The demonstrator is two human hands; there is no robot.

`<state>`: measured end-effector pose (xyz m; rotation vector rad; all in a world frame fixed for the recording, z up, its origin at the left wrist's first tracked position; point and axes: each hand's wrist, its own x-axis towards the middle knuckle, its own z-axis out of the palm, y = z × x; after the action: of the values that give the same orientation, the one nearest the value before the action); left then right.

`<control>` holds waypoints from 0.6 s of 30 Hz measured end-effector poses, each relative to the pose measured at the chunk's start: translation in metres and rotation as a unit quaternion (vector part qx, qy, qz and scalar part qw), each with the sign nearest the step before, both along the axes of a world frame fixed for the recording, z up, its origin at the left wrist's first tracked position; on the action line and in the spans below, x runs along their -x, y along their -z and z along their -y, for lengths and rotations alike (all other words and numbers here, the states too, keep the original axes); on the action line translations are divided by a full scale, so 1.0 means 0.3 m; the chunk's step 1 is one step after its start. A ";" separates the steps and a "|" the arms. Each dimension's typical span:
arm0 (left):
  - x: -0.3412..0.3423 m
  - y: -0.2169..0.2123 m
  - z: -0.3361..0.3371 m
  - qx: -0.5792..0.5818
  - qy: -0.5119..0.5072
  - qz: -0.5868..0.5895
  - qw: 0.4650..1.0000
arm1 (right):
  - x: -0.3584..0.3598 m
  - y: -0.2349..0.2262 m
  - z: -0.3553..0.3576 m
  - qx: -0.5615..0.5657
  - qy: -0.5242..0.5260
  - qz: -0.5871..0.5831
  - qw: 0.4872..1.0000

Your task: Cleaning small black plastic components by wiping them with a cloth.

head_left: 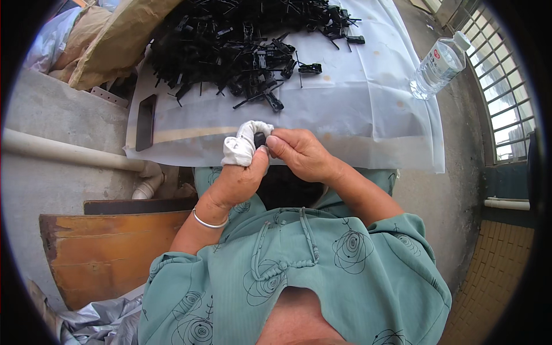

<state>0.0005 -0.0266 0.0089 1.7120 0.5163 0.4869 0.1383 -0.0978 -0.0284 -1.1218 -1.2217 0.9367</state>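
My left hand (247,164), its fingers wrapped in white cloth (238,148), is closed around a small black plastic part (260,140) at the table's near edge. The fingers of my right hand (302,152) are pinched together against the same part from the right. Both hands meet in front of my body, and most of the part is hidden between them. Beyond them lies a big heap of black plastic parts (247,54) with thin sprues sticking out. One loose piece (310,68) rests at the heap's right side.
White plastic sheeting (362,115) covers the table. A dark phone (146,122) lies at its left edge, and a clear water bottle (440,66) stands at the right. Brown paper sacking (118,46) is at the far left. Below it run a white pipe (75,150) and a wooden board (115,247).
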 end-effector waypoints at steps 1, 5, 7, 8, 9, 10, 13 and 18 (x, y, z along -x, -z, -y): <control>-0.008 0.003 0.003 0.001 0.001 -0.004 1.000 | -0.008 -0.014 0.004 -0.005 0.007 0.010 1.000; -0.029 0.034 -0.006 -0.221 -0.017 -0.015 0.975 | 0.011 -0.019 -0.005 0.006 0.067 0.098 0.993; -0.030 0.044 -0.009 -0.273 -0.015 -0.008 0.962 | 0.028 0.016 -0.017 -0.053 0.129 0.120 0.983; -0.022 0.045 -0.002 -0.257 -0.022 -0.017 0.966 | 0.023 0.021 -0.018 -0.053 0.135 0.118 0.982; -0.016 0.044 -0.001 -0.242 -0.029 -0.027 0.970 | 0.016 0.025 -0.020 -0.054 0.100 0.093 0.989; -0.007 0.035 0.000 -0.241 -0.023 -0.029 0.970 | 0.015 0.030 -0.016 -0.053 0.065 0.066 0.994; 0.013 0.015 -0.031 -0.331 0.021 -0.099 0.938 | -0.076 -0.014 -0.032 -0.001 0.126 0.278 0.952; 0.007 0.029 -0.094 -0.389 0.002 -0.101 0.916 | -0.122 0.025 -0.127 0.092 0.203 0.500 0.837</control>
<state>-0.0015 0.0016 0.0002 2.5494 0.4968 0.5576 0.1747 -0.0597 -0.0358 -2.0618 -1.6035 0.0703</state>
